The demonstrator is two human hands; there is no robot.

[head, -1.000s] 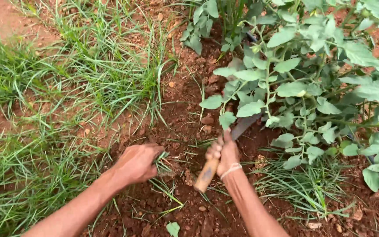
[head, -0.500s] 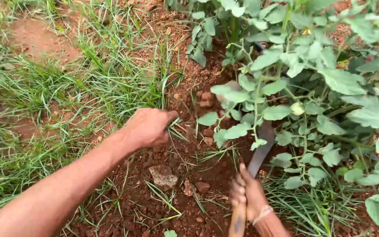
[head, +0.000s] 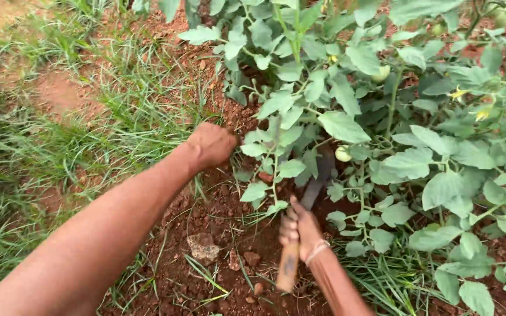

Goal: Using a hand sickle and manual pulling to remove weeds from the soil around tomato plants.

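Sickle (head: 300, 231), with a wooden handle and a dark curved blade, is gripped in the right hand (head: 300, 228), fingers wrapped tight round the handle. Compared with half a second earlier, the right hand is seen higher in the view and closer under the leafy plant (head: 382, 134), and more of the handle is shown below the fist. The left hand (head: 211, 144) has been moved farther away and up, to the edge of the plant's leaves; it is closed, though whether grass is held cannot be told. The tool's long axis is nearly upright in the view, leaning slightly right: butt toward the person, blade pointing away into the foliage. A stone (head: 202, 247) lies left of the right hand on red soil (head: 206, 281).
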